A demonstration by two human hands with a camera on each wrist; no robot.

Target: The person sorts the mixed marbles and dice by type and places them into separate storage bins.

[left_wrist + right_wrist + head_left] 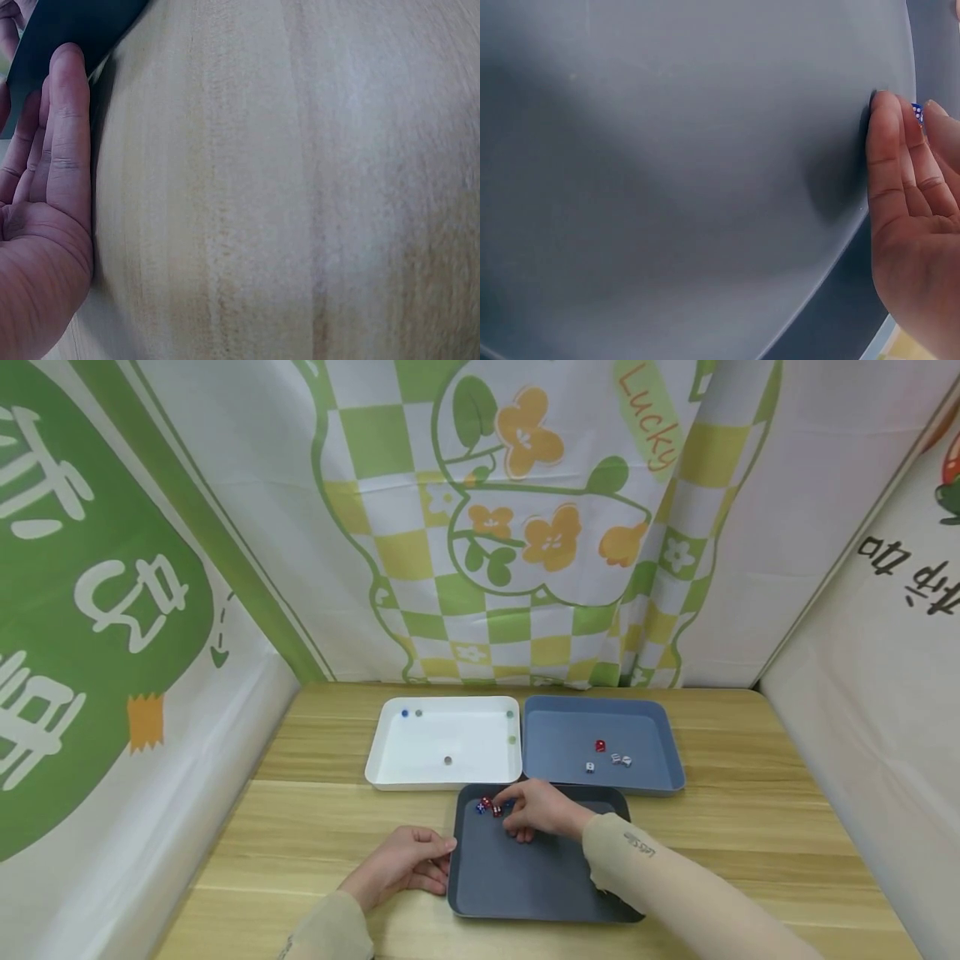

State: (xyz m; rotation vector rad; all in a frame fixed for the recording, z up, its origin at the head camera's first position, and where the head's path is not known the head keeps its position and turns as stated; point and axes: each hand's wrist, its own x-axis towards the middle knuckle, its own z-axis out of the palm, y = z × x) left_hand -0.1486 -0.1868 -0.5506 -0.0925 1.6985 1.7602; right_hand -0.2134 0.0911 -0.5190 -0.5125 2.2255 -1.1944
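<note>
The right hand (542,808) is over the upper part of the dark grey tray (536,881). In the right wrist view a blue die (918,113) with white dots shows between the thumb and fingers of the right hand (915,195). Left of those fingers, red dice (497,811) and a blue die (481,808) lie in the tray's upper left corner. At the tray's left edge, the left hand (411,862) has its thumb on the rim and fingers against the outside; the left wrist view shows its fingers (69,142) nearly straight beside the tray wall.
Behind on the left, a white tray (412,764) holds several small round pieces. Beside it, a blue-grey tray (555,743) holds a red die (600,746) and several white dice (590,767). All trays stand on a wooden table (300,827) with printed curtains around it.
</note>
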